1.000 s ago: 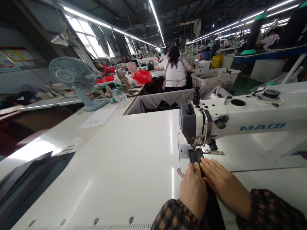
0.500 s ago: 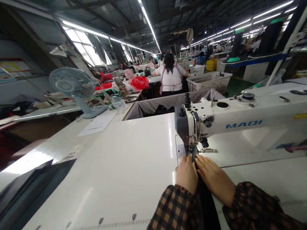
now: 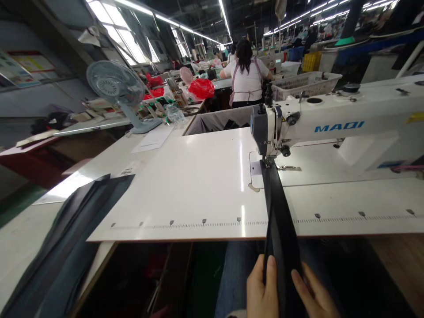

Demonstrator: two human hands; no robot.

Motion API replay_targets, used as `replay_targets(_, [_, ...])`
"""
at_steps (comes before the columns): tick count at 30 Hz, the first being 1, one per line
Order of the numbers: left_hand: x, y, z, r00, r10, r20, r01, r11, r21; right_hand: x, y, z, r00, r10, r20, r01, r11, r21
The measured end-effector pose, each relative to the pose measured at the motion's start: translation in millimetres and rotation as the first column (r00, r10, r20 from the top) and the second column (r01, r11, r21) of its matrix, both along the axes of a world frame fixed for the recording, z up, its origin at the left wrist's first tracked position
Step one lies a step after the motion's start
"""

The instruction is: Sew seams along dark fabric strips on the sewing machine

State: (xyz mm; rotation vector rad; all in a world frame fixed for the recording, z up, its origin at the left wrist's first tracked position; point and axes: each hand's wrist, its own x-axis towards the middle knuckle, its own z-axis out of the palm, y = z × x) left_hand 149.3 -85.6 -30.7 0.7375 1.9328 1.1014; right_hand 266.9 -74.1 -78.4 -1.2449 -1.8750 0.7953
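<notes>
A long black fabric strip [image 3: 281, 216] runs from under the presser foot of the white sewing machine [image 3: 331, 123], down over the table's front edge toward me. It looks folded lengthwise, with a loose edge along its left side. Below the edge, my left hand [image 3: 263, 289] pinches the strip's left side between thumb and fingers. My right hand [image 3: 314, 291] grips its right side, thumb on top and fingers behind. The strip's lower end is out of view.
Dark fabric pieces [image 3: 76, 225] lie on the side table at left. A grey fan [image 3: 115, 86] and a paper sheet [image 3: 153, 138] are farther back. Ahead, a person in a white top [image 3: 247, 79] sits facing away, with a white plastic basket [image 3: 308, 84] beside them.
Both hands have moved from beside the presser foot back toward me, below the table edge, and now hold the strip lower down. The view has tilted downward.
</notes>
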Motion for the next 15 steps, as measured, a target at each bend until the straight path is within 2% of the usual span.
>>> replay_targets(2, [2.2, -2.2, 7.8, 0.998, 0.043, 0.051, -0.043, 0.999, 0.004, 6.2, -4.8, 1.8, 0.996, 0.059, 0.073, -0.06, 0.998, 0.014])
replay_targets(5, [1.1, -1.8, 15.9, 0.981, -0.073, 0.178, 0.053, 0.992, 0.111, 17.2, -9.3, 7.9, 0.986, 0.099, 0.135, -0.109, 0.992, 0.069])
replay_targets(7, [-0.5, -0.4, 15.1, 0.967, -0.126, 0.22, 0.09, 0.982, 0.168, 19.4, -14.6, 11.8, 0.985, 0.103, 0.139, -0.118, 0.987, 0.108])
replay_targets(9, [-0.4, -0.6, 10.7, 0.972, -0.119, 0.204, 0.081, 0.98, 0.184, 15.9, -20.9, 14.7, 0.992, 0.088, 0.089, -0.097, 0.99, 0.103])
replay_targets(11, [2.2, -4.9, 6.6, 0.985, -0.11, 0.131, 0.084, 0.978, 0.188, 9.5, -25.9, 16.5, 0.998, 0.054, -0.037, -0.054, 0.998, -0.011])
replay_targets(13, [6.6, -13.8, 6.6, 0.99, -0.141, 0.0, 0.139, 0.976, 0.166, 4.1, -28.4, 16.8, 0.989, 0.001, -0.15, -0.025, 0.987, -0.159])
replay_targets(15, [10.5, -24.3, 12.0, 0.96, -0.239, -0.146, 0.248, 0.967, 0.048, 1.7, -29.0, 15.0, 0.982, -0.033, -0.184, -0.017, 0.964, -0.264])
